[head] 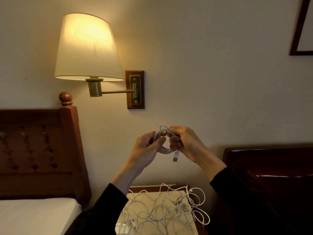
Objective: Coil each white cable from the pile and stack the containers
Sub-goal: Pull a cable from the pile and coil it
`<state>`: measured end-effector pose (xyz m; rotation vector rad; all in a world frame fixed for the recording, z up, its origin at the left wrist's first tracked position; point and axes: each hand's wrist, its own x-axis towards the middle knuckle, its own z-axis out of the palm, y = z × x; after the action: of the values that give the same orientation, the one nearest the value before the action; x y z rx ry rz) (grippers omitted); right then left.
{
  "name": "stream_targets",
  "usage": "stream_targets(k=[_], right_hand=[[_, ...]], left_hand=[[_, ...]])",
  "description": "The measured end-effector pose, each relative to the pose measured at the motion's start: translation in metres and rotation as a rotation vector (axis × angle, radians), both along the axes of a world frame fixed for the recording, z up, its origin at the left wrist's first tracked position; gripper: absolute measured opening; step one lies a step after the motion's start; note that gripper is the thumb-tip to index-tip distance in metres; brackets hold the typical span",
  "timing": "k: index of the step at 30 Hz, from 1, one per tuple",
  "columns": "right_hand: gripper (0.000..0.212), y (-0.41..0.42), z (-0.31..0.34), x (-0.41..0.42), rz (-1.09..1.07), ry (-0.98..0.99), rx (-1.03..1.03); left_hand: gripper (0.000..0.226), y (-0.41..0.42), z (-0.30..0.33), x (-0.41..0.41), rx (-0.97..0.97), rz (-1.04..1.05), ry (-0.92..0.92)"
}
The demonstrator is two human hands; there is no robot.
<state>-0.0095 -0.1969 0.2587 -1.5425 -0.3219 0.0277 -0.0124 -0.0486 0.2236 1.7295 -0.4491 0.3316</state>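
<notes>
Head view. Both hands are raised in front of the wall, well above the nightstand (145, 188). Left hand (145, 148): fingers curled, thumb and fingertips pinching the left side of a coiled white cable (162, 141). Right hand (184, 141): fingers curled round the right side of the same coil, thumb on top. The coil shows several loops held upright between the two hands; its connector end (176, 156) hangs free below the right hand. Both forearms wear dark sleeves.

Pile of loose white cables (167, 211): tangled on the pale top of the nightstand, near and below the hands, some loops hanging over its right edge. A small white item at the near left edge of the pile is too cut off to identify.

Left: bed (33, 216) with wooden headboard (39, 150). Far wall: lit wall lamp (88, 48). Right: dark wooden furniture (271, 175); picture frame (298, 31) in the upper right corner.
</notes>
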Motion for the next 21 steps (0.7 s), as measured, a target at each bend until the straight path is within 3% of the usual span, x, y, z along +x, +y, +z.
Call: stream_targets(k=[3, 7, 9, 15, 18, 20, 21], right_hand=[[0.04, 0.001, 0.001, 0.001, -0.042, -0.054, -0.01], [0.039, 0.0, 0.0, 0.003, -0.1, -0.064, -0.013], [0.04, -0.003, 0.001, 0.004, -0.119, -0.041, 0.011], [0.038, -0.012, 0.008, 0.009, -0.123, 0.079, 0.11], [0.042, -0.01, 0.013, 0.002, -0.029, 0.023, 0.004], [0.044, -0.007, 0.015, -0.001, 0.006, 0.007, -0.039], [0.044, -0.004, 0.015, -0.001, 0.016, 0.008, -0.052]], left_hand=[[0.016, 0.002, -0.006, 0.002, 0.164, 0.187, -0.173], [0.036, 0.005, -0.012, -0.002, 0.528, 0.469, -0.252], [0.04, 0.008, -0.01, -0.007, 0.604, 0.524, -0.277], [0.048, 0.007, -0.014, -0.034, 0.444, 0.362, -0.291], [0.039, 0.024, -0.016, -0.025, 0.321, 0.189, -0.141], [0.028, 0.032, -0.015, -0.019, 0.342, 0.058, -0.086], [0.035, 0.034, -0.014, -0.018, 0.388, 0.024, -0.085]])
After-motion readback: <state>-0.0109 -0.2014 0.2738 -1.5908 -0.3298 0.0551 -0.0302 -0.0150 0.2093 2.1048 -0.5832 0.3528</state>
